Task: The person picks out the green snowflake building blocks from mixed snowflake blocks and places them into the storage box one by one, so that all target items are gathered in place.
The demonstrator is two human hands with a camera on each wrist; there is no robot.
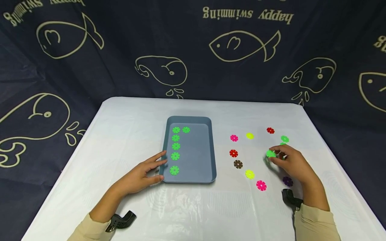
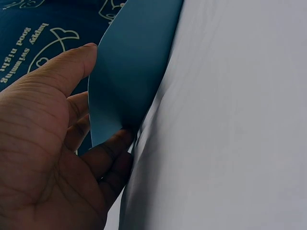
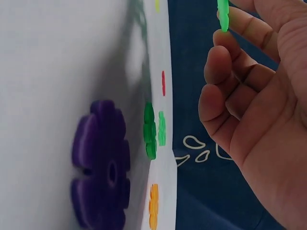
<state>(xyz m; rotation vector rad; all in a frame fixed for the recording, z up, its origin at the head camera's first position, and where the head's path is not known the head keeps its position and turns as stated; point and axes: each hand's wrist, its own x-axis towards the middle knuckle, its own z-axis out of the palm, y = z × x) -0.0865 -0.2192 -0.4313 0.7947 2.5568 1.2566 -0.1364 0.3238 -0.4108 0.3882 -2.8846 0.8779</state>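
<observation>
My right hand [image 1: 294,164] pinches a light green notched plastic disc [image 1: 270,153] between thumb and fingertips, raised above the tabletop; the right wrist view shows only the lower part of this disc [image 3: 223,14]. Beyond those fingers lie a light green disc [image 1: 284,139] and a partly hidden darker green one [image 3: 150,131]. At the left side of a grey-blue rectangular tray [image 1: 196,177], my left hand [image 1: 137,177] has its fingers spread, with fingertips touching the tray wall [image 2: 129,62]. Inside the tray, several green discs [image 1: 176,146] form a column along the left, and another [image 1: 186,130] lies beside the top one.
Scattered right of the tray are pink [image 1: 261,185], yellow [image 1: 249,174], red [image 1: 233,153] and brown discs [image 1: 238,164]. A purple disc [image 1: 287,181] lies by my right wrist; an orange disc [image 3: 153,207] shows in the right wrist view. Dark printed cloth [image 1: 193,77] hangs behind the white table [image 1: 126,120].
</observation>
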